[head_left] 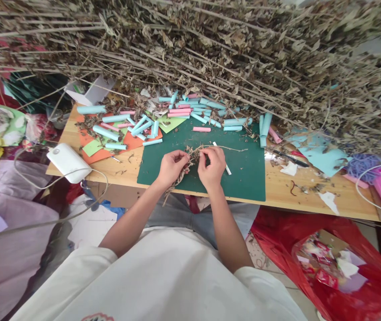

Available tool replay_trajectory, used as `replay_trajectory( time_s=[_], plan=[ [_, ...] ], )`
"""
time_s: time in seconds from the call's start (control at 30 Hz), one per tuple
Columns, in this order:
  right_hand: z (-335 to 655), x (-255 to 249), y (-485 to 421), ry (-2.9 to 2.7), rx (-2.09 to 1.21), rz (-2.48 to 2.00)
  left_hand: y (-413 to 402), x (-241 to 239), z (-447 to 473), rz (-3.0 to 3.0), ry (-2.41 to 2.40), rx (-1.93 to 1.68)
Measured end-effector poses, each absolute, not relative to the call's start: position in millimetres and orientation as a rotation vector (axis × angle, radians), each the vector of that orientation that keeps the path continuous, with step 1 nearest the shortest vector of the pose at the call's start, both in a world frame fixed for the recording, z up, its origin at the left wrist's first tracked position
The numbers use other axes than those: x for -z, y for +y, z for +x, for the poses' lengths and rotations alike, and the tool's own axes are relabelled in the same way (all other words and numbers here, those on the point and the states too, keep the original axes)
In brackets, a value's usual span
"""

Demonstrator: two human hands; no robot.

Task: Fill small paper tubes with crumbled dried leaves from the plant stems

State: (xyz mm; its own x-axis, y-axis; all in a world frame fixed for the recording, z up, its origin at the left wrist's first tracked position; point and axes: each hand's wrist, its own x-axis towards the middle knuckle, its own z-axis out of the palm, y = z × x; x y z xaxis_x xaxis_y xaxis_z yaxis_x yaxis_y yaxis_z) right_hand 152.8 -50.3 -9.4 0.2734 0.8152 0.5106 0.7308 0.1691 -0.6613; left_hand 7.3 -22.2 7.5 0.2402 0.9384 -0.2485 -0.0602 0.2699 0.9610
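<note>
Over the dark green mat (243, 178), a dried plant sprig (194, 154) with crumpled leaves is held between both hands. My left hand (173, 167) pinches its left side, thumb against fingers. On the other side my right hand (211, 166) pinches the sprig too, its fingers curled. A thin stem (232, 147) runs out to the right past that hand, and leafy bits hang below my left hand. Beside my right hand lies a white stick (227, 169), partly covered by the hand. Small dried crumbs are scattered on the mat.
Rolled blue paper tubes (140, 127) and pink tubes (178, 111) lie behind the hands. A large heap of dried stalks (190, 53) spans the back. A white power bank (69, 162) with a cable sits left. At right are a black pen (290, 158) and a red bag (277, 236) of scraps.
</note>
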Motion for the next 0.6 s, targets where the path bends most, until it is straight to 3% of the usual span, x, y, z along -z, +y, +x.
replay_trajectory(
  time_s=[0.6],
  plan=[
    [151.3,4.0,-59.1,-1.274,-0.026,-1.528,-15.8,-39.2,4.1,1.140,1.169,-1.042]
  ],
)
